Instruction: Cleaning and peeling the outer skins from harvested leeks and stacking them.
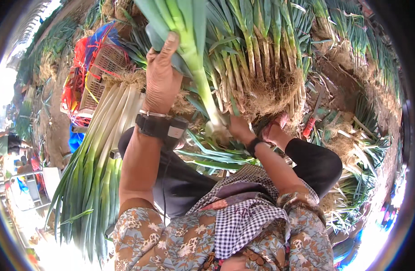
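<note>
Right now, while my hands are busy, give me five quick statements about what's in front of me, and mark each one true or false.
1. The left hand is at the green, leafy part of the leek. True.
2. The right hand is up among that leek's leaves. False: it is down by the pale root end.
3. A checked cloth lies over the patterned shirt. True.
4. The tan crate is at the far right. False: it is on the left.
5. The red-handled tool is in the left hand's grip. False: it lies off to the right.
</note>
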`<act>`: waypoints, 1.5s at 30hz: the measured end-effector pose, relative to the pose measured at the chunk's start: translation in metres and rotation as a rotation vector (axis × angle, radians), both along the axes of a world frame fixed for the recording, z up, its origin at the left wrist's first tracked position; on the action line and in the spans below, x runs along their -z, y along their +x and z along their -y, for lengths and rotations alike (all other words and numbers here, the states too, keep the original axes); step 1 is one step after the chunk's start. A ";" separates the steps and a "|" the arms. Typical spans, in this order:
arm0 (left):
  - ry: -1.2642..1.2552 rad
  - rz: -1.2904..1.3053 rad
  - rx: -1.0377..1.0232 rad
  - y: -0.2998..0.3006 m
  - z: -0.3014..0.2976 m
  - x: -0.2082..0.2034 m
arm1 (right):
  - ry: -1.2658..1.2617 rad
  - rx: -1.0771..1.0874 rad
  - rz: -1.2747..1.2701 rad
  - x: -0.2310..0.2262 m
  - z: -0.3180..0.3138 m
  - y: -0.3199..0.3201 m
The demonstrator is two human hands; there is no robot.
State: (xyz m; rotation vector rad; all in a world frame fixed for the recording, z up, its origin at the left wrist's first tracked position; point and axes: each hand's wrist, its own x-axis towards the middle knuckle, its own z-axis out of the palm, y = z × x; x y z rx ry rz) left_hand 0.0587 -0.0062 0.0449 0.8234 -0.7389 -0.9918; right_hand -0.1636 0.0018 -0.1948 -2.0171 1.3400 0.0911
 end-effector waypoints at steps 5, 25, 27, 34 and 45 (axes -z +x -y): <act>0.003 -0.229 -0.023 0.003 0.004 0.007 | 0.175 0.059 -0.012 -0.022 -0.007 -0.034; 0.126 -0.321 0.336 -0.028 0.004 0.042 | -0.362 0.197 0.783 -0.094 -0.034 0.024; 0.261 -0.160 0.318 -0.026 0.005 0.043 | -0.446 0.164 0.796 -0.094 -0.033 0.023; 0.164 -0.262 0.320 -0.035 -0.005 0.035 | 0.369 0.122 0.991 -0.112 -0.032 0.007; 0.271 -0.069 0.788 -0.051 -0.013 0.047 | 1.123 -0.100 1.280 -0.186 -0.041 0.001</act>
